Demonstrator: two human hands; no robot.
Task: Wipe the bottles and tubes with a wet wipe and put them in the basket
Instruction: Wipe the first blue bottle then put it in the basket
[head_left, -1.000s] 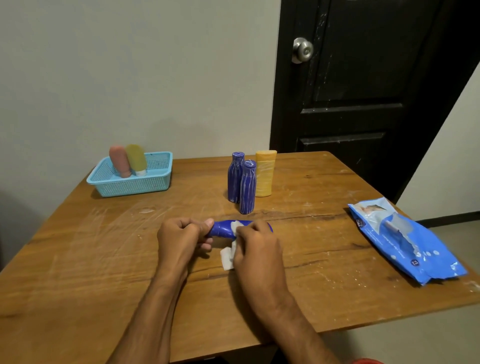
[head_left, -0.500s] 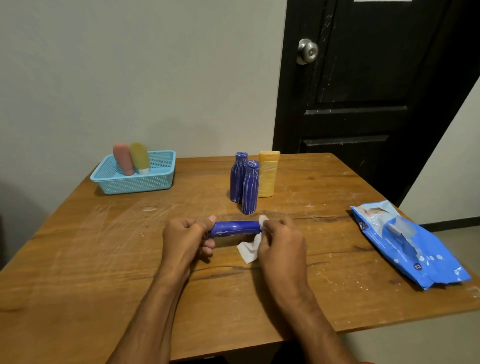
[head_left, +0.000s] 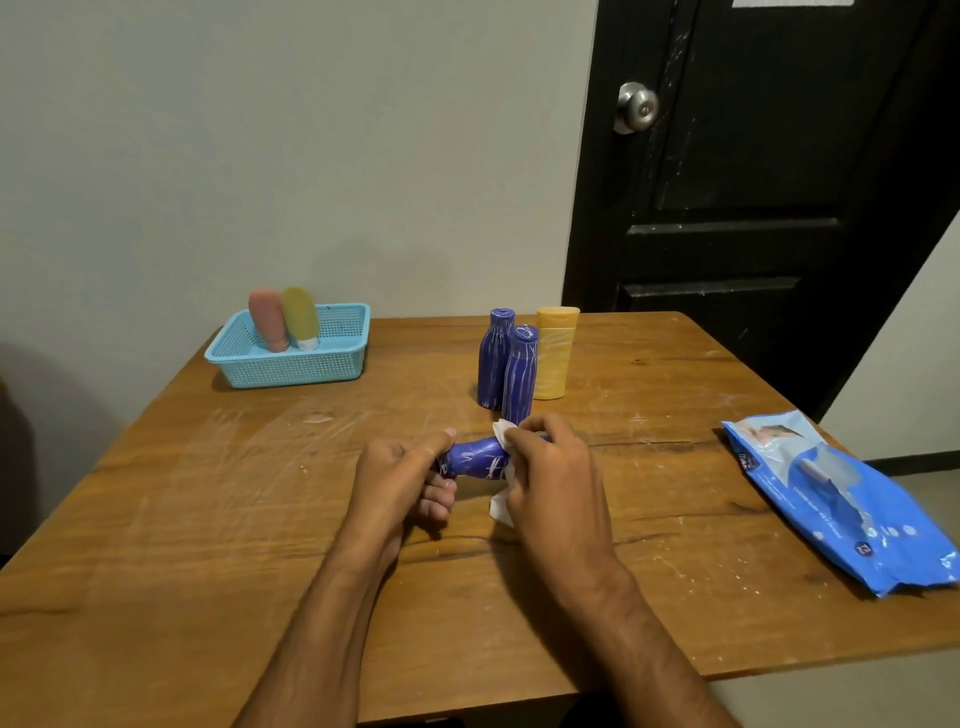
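Observation:
A blue bottle (head_left: 475, 457) lies sideways just above the middle of the wooden table (head_left: 208, 519). My left hand (head_left: 400, 478) grips its left end. My right hand (head_left: 550, 478) wraps a white wet wipe (head_left: 503, 506) around the bottle's right half, hiding that end. Two more blue bottles (head_left: 493, 358) (head_left: 519, 374) and a yellow bottle (head_left: 553, 353) stand upright just behind my hands. At the back left, a light blue basket (head_left: 291, 371) holds a pink tube (head_left: 267, 319) and a yellow-green tube (head_left: 300, 317), both standing on their caps.
A blue pack of wet wipes (head_left: 836, 493) lies near the table's right edge. A grey wall runs behind the table, and a black door (head_left: 753, 182) with a round knob stands at the back right.
My right hand has slid the wipe leftward from the bottle's right tip back over its right half. The left hand keeps its hold.

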